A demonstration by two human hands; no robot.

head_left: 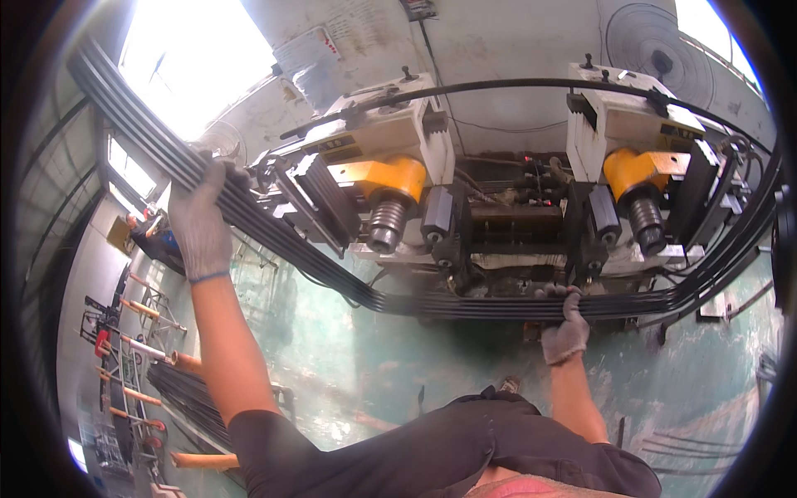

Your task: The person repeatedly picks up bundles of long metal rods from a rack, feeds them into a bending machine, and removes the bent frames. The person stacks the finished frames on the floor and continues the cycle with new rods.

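Note:
A bundle of several long black bars [490, 308], bent upward at both ends, crosses in front of me. My left hand [202, 217], in a pale glove, is closed around its raised left arm. Lower down, my right hand [568, 329], gloved too, grips the straight middle stretch, thumb over the near side and fingers mostly hidden behind. Just beyond the bundle stands a white two-headed machine [618, 124]. It carries a left yellow arm [398, 176] and a right yellow arm [635, 168], each above a ribbed metal cylinder. Another black bar [498, 84] lies across the machine's top.
At left are a rack with rollers [141, 309] and a pile of dark bars [184, 390]. Farther back at left is another person [158, 241]. A large fan [662, 60] stands at the upper right. Thin rods [689, 444] lie on the green floor at right.

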